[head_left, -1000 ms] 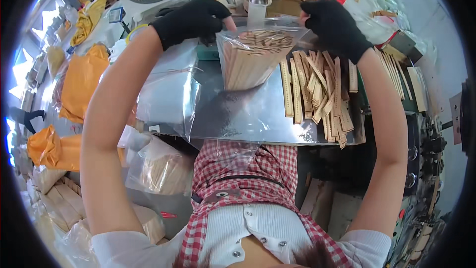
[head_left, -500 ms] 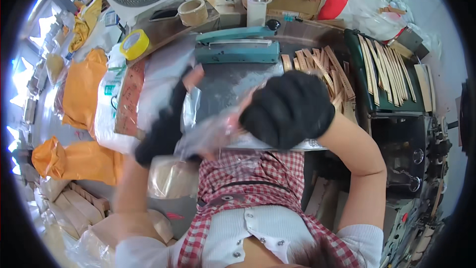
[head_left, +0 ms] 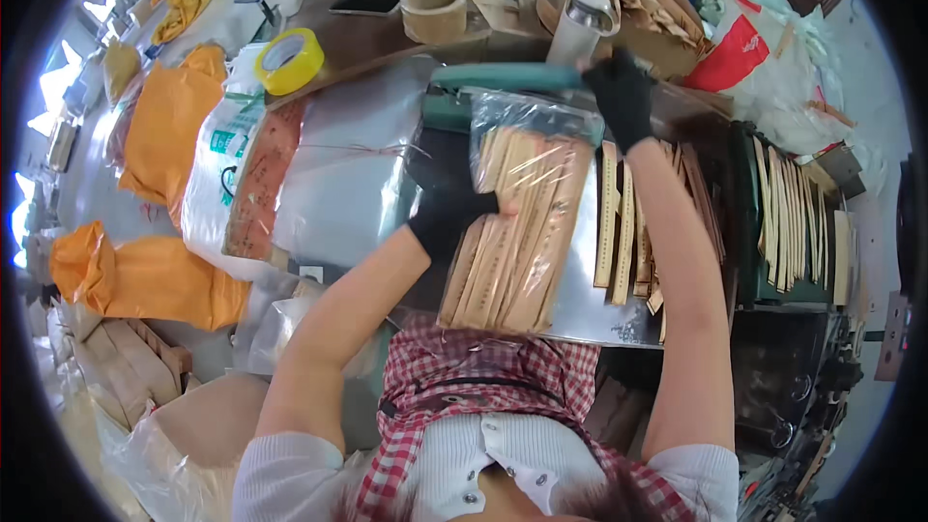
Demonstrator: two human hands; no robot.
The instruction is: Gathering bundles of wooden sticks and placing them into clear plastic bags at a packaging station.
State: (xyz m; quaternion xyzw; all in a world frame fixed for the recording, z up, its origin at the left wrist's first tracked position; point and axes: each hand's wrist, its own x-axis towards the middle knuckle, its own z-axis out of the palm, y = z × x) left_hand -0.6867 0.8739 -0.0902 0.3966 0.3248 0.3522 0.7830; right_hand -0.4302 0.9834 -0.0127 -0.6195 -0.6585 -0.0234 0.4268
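A clear plastic bag point(head_left: 527, 222) full of flat wooden rulers lies slanted on the metal worktop in front of me, its upper end against a teal hand-lever bag sealer point(head_left: 454, 116). My left hand point(head_left: 452, 213), in a black fingerless glove, grips the bag's left edge with the thumb on top; its other fingers are mostly hidden. At the right end of the sealer's lever point(head_left: 517, 75), my right hand point(head_left: 621, 101) in a matching glove is closed on the handle. The lever is slightly blurred. Loose wooden rulers point(head_left: 623, 232) lie beside my right forearm.
A stack of clear plastic bags point(head_left: 343, 159) lies left of the sealer. Behind stand a yellow tape roll point(head_left: 289, 61), a tan tape roll point(head_left: 433, 12), a phone point(head_left: 365, 3) and a bottle point(head_left: 582, 24). More strips sit on a green tray point(head_left: 749, 261) at right.
The bag, blurred between both hands before, now lies flat at the sealer, filled with rulers. My right hand has moved up to the lever; my left has moved right with the bag. The view has shifted.
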